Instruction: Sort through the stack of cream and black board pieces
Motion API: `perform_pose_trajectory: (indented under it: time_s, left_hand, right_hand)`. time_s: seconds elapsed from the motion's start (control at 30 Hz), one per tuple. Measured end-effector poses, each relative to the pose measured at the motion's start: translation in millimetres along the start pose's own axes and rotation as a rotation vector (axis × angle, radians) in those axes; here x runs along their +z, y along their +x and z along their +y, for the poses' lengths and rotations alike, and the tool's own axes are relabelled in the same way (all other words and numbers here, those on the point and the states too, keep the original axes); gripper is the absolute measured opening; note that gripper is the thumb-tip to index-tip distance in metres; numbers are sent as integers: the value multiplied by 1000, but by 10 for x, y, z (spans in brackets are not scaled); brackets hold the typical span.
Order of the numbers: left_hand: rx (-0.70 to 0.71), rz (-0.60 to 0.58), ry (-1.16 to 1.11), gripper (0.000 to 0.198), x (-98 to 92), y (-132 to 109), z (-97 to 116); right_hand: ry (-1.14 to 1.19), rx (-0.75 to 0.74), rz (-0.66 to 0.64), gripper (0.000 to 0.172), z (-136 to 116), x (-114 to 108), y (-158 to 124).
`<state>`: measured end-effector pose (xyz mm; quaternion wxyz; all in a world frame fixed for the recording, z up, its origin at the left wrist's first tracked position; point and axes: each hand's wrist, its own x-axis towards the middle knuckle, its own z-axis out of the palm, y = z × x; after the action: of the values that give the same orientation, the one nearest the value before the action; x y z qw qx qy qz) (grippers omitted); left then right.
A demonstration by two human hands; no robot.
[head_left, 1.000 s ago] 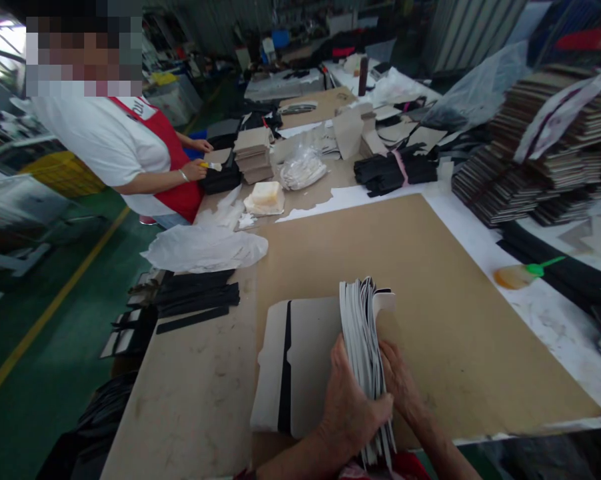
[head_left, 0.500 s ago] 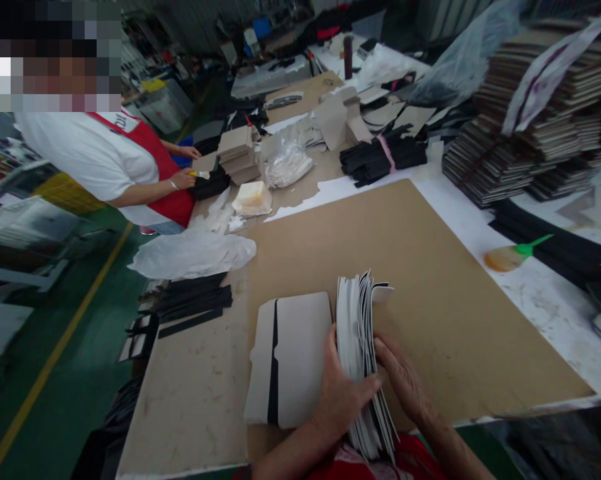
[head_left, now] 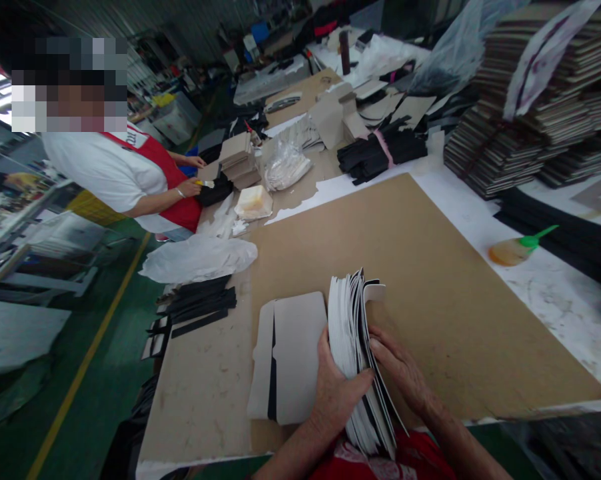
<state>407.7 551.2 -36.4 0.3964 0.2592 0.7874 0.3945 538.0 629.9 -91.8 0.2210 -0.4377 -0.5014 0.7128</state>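
A thick bundle of grey-white cardboard pieces with black strips (head_left: 345, 327) stands on edge near the front of the table, its edges facing up. My left hand (head_left: 333, 390) wraps its left side, with the thumb laid across the top edges. On the other side, my right hand (head_left: 398, 367) presses its fingers against the outermost pieces, so the bundle is held between both hands. One piece at the right side leans away from the others at its far end. Beside the bundle lies a flat grey cardboard piece with a black strip (head_left: 300, 353), just left of my left hand.
A brown board (head_left: 430, 267) covers the tabletop. A bottle with a green nozzle (head_left: 513, 251) lies at right, near tall cardboard stacks (head_left: 515, 120). Black strips (head_left: 200, 300) and a plastic bag (head_left: 200, 259) lie left. A co-worker in a red apron (head_left: 175, 180) holds a brush.
The view has shifted slightly. Both hands keep hold of the bundle, and its edges look a little more fanned at the near right. The co-worker stays at the same place.
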Motion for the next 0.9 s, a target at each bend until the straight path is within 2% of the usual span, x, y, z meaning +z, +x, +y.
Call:
perform_pose_trajectory:
  time_s: [0.27, 0.53, 0.67, 0.73, 0.83, 0.9]
  left_hand:
    - [10, 10, -7, 97, 60, -15, 23]
    - [10, 33, 15, 99, 60, -16, 28]
    - [5, 16, 22, 98, 48, -14, 34]
    - [1, 13, 25, 99, 42, -12, 30]
    - [11, 7, -5, 100, 31, -6, 8]
    - [18, -2, -42, 100, 20, -3, -13]
  right_hand:
    - [62, 30, 5, 61, -36, -50, 66]
    - [-37, 78, 9, 62, -108, -91, 66]
    - [-104, -56, 0, 54, -91, -103, 47]
    - [-157, -141, 55, 53, -53, -100, 43]
    - [-253, -191, 159, 56, 27, -96, 44]
    - [-319, -232, 171, 54, 71, -100, 43]
